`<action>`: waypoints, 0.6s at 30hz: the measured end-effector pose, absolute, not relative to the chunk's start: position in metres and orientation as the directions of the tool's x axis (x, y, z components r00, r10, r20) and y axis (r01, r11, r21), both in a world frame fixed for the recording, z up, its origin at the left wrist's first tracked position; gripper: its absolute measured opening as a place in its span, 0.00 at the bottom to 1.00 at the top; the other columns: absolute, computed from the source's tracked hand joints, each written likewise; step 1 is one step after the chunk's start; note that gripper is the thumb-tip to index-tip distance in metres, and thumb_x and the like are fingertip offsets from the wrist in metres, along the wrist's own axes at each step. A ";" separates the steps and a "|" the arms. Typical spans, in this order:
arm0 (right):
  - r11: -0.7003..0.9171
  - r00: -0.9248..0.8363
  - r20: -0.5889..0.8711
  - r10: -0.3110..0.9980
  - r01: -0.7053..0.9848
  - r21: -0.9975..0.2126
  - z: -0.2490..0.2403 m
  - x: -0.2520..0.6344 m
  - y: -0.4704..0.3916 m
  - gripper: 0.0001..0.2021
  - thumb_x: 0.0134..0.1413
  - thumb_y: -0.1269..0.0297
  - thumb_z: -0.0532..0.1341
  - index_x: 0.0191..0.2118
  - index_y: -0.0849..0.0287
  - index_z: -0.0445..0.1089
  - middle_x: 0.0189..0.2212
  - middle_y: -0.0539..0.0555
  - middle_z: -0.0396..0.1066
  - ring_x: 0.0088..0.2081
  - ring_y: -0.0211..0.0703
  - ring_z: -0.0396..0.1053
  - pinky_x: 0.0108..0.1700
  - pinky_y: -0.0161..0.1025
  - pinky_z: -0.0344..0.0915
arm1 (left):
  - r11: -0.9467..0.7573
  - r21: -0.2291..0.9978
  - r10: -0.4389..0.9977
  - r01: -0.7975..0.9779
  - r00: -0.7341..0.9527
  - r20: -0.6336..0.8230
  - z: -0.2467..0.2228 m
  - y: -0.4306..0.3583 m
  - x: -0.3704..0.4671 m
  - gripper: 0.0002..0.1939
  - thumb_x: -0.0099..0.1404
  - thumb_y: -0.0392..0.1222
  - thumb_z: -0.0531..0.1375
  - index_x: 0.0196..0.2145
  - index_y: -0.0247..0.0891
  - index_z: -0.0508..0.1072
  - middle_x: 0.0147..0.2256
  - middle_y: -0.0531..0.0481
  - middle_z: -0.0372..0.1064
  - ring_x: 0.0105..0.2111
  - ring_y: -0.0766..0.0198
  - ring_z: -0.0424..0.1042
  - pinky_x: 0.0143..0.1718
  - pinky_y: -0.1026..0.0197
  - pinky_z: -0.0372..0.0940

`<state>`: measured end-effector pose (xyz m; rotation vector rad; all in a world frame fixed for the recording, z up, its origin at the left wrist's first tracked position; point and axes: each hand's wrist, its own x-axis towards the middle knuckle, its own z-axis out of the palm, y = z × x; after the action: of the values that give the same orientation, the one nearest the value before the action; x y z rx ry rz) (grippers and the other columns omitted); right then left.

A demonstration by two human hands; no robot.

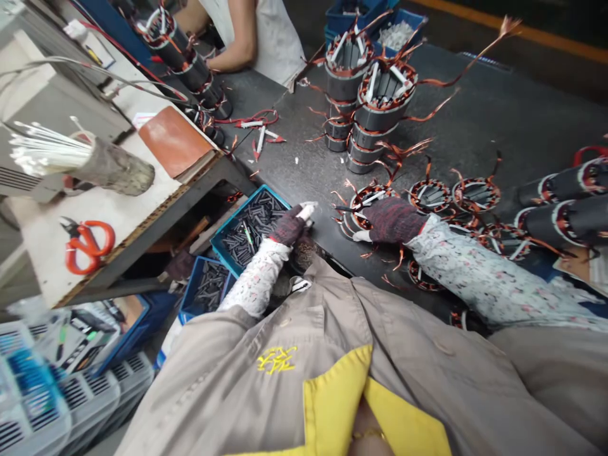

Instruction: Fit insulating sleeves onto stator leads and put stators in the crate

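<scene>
A: Left hand [291,227]?
B: Dark knit glove. Fingers [306,211] pinched together on a small white strip, at the near edge of the dark counter [498,120], right above the blue plastic bin of short dark sleeves [251,229].

A: Right hand [392,220]?
B: Same kind of glove, palm down on a flat round stator core with copper windings [368,204]. Fingers curled over its rim; can't tell how far apart they are. White fingertip shows at the core's near left edge.

A: Core position?
B: Flat on the counter, under the right hand, just right of the left fingers. More flat cores lie just beyond to the right; a stack of wound stators [375,101] stands well behind.

A: Anyone else?
B: A co-worker's bare arm [237,44] at the far edge.
</scene>
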<state>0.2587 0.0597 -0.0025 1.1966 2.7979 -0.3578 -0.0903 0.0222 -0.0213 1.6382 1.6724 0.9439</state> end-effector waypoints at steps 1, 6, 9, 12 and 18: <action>0.669 -0.694 -0.148 0.704 0.719 -0.191 -0.005 0.258 0.061 0.38 0.83 0.41 0.68 0.82 0.64 0.80 0.71 0.76 0.86 0.69 0.78 0.84 0.71 0.61 0.76 | 0.004 0.839 1.000 0.544 -0.027 0.012 -0.029 0.027 -0.078 0.35 0.74 0.77 0.75 0.58 0.43 0.90 0.36 0.49 0.83 0.33 0.59 0.78 0.42 0.53 0.77; 0.659 -0.686 -0.135 0.715 0.726 -0.199 -0.007 0.256 0.061 0.37 0.81 0.41 0.69 0.79 0.64 0.83 0.68 0.76 0.87 0.67 0.77 0.85 0.68 0.60 0.76 | 0.036 0.834 0.987 0.550 0.113 -0.117 -0.036 0.062 -0.050 0.32 0.72 0.62 0.81 0.63 0.37 0.92 0.52 0.39 0.93 0.44 0.54 0.87 0.58 0.47 0.84; 0.651 -0.674 -0.157 0.722 0.739 -0.177 -0.004 0.256 0.059 0.36 0.83 0.42 0.68 0.80 0.65 0.82 0.69 0.76 0.87 0.67 0.78 0.86 0.67 0.61 0.77 | -0.049 0.770 0.971 0.636 0.212 -0.113 -0.030 0.083 -0.045 0.24 0.73 0.55 0.81 0.59 0.38 0.95 0.57 0.37 0.93 0.52 0.48 0.89 0.66 0.43 0.84; 0.649 -0.668 -0.164 0.726 0.744 -0.158 -0.001 0.256 0.057 0.36 0.83 0.41 0.67 0.79 0.66 0.82 0.69 0.76 0.87 0.68 0.79 0.85 0.68 0.61 0.77 | -0.114 0.726 0.949 0.678 0.290 -0.122 -0.031 0.095 -0.038 0.17 0.72 0.52 0.84 0.51 0.40 0.95 0.53 0.39 0.93 0.57 0.45 0.90 0.71 0.41 0.83; 0.661 -0.679 -0.160 0.717 0.734 -0.156 -0.004 0.259 0.057 0.36 0.85 0.40 0.65 0.77 0.66 0.82 0.70 0.77 0.86 0.70 0.76 0.84 0.71 0.59 0.76 | -0.023 0.830 0.971 0.557 0.210 -0.114 -0.056 0.084 -0.029 0.18 0.80 0.55 0.80 0.54 0.38 0.91 0.47 0.42 0.92 0.47 0.52 0.90 0.61 0.45 0.87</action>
<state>0.2591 0.0567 -0.0038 1.2192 2.7848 -0.3193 -0.0293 0.0837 -0.0560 1.6864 1.4485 0.6540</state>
